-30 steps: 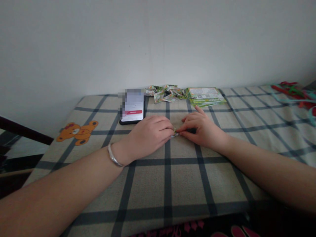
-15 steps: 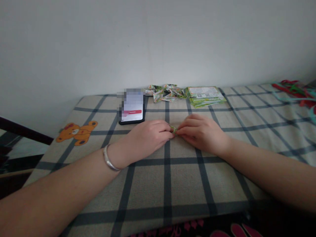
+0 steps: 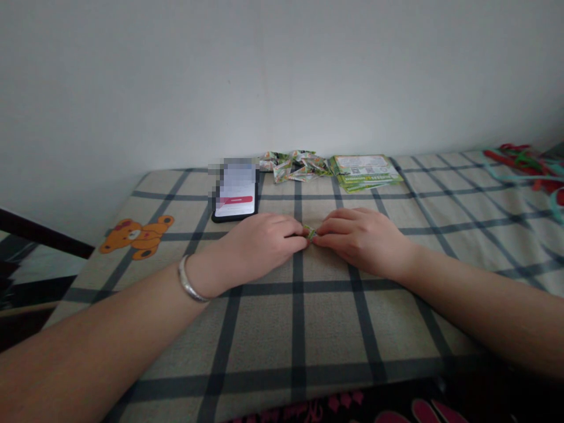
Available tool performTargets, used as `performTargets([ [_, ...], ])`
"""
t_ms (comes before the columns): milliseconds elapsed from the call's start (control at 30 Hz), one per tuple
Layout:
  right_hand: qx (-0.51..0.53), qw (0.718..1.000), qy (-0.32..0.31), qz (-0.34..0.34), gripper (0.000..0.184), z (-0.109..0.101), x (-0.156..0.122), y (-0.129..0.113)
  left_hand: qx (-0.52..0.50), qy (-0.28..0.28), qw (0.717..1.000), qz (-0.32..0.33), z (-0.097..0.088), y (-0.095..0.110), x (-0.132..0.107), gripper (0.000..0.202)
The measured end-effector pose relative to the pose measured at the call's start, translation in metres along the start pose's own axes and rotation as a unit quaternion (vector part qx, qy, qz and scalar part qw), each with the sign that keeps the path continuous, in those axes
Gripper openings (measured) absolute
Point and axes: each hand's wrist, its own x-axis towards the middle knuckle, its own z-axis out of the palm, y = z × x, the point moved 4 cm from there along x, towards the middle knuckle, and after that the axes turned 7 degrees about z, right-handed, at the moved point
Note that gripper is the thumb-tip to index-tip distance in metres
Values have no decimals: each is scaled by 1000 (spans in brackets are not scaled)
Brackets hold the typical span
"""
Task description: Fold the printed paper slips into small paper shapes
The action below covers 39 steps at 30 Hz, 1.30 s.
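I see one small green-and-white folded paper point(image 3: 311, 234). My left hand point(image 3: 264, 239) and right hand point(image 3: 363, 239) pinch it, fingers point(image 3: 331, 228) nearly closed.

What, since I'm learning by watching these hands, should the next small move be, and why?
Perhaps press the small green piece with the right hand while the left hand steadies it: fingertips meet it from both sides, so one hand could brace as the other presses.

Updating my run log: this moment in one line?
left hand: holds green piece; right hand: holds it too; beyond: phone, card stack
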Motion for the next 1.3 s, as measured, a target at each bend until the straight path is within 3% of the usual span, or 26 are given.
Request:
performTargets([
  [300, 56, 998, 22, -1, 23, -2, -4, 7, -27, 29, 999, 20, -8, -1, 3, 19],
  [533, 29, 998, 37, -38, 21, -2, -7, 6, -34, 40, 998, 29, -7, -3, 2, 17],
  [733, 4, 999, 41, -20, 18, -3, -5, 4, -32, 29, 998, 38, -8, -6, 0, 16],
  [1033, 54, 996, 56, -40, 19, -1, -9, 12, -39, 18, 998, 36, -9, -7, -1, 21],
  [1300, 14, 999, 39, -27, 18, -2, -6, 8, -6, -32, 998, 50, -6, -1, -2, 25],
])
